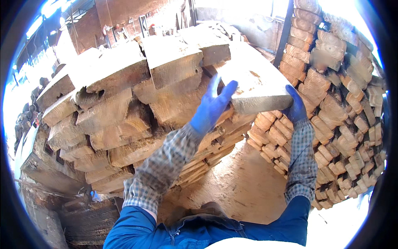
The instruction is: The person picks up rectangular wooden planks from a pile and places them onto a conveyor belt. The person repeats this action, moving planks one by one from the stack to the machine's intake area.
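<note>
A thick wooden board (pixel 259 76), pale on top with a greyish cut end, juts toward me from the right side of a lumber stack. At its near left corner is my left hand (pixel 209 107) in a blue glove, the thumb over the top and another finger along the side; the remaining fingers are hidden. My right hand (pixel 297 107), also gloved in blue, wraps round the board's right edge near the same end. Checked sleeve covers (pixel 300 162) reach over both forearms.
Stacked rough timbers (pixel 112 112) rise close on my left, their ends uneven. Another tall pile of boards (pixel 327 103) stands on the right, beside a dark post (pixel 284 33). Brown dusty floor (pixel 236 186) shows between the piles. A brick wall (pixel 120 18) is behind.
</note>
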The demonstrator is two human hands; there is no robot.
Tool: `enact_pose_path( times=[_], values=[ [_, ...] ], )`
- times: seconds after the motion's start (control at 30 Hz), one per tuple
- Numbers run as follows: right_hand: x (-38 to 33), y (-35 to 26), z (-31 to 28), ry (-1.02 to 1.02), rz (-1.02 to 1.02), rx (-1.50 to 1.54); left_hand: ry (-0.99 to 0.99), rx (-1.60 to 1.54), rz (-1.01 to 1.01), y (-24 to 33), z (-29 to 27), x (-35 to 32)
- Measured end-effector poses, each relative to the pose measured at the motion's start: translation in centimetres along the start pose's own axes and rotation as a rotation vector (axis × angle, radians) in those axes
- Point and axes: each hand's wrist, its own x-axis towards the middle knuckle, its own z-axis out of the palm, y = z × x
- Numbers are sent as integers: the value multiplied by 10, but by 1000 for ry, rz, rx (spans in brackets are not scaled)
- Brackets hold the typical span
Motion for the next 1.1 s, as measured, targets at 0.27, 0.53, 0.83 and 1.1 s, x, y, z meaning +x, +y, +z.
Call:
enact_pose_path(
  times=[0.27, 0.53, 0.83, 1.1],
  values=[
    [-112, -25, 50, -81, -125, -369, -71, -403, -99, 5, -28, -60],
    [-144, -23, 32, -64, -134, -466, -438, -1018, -465, 0, -18, -40],
    [-160, 16, 4, -82, -178, -313, -398, -1118, -509, -10, -11, -37],
    [-143, -23, 6, 86, -2, 27, -123, 641, 338, 46, -40, -27]
  ],
)
